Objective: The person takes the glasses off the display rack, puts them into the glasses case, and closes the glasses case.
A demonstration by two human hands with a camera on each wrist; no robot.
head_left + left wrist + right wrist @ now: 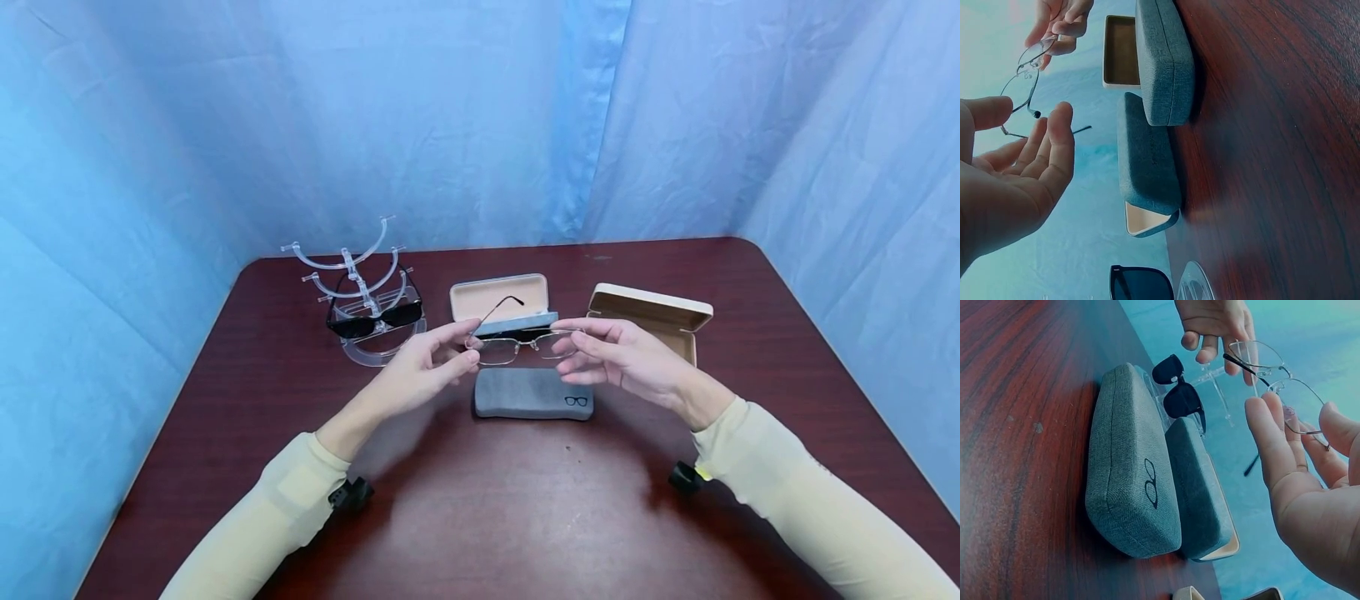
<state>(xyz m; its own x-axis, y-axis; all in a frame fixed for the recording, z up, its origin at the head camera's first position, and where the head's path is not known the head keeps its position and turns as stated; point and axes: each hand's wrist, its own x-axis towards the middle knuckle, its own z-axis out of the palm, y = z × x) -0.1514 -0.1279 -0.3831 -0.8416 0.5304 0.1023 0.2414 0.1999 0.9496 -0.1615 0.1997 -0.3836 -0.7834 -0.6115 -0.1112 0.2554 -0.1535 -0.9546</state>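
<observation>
Spanning left hand (422,367) and right hand (632,360), each pinching one outer end, wire-rimmed glasses (527,342) appear light, bendable and best gripped there.

From above, the head view is looking forward and down across a dark-red wooden table (525,508); both wrist views, lower, closer and turned sideways, are facing forward, all sharing thin-rimmed, clear-lensed metal eyeglasses (517,345).

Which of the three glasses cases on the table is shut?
The grey case marked with a glasses drawing, just below the wire glasses in the head view. The pale-lined case and brown-lined case behind it both stand open.
</observation>
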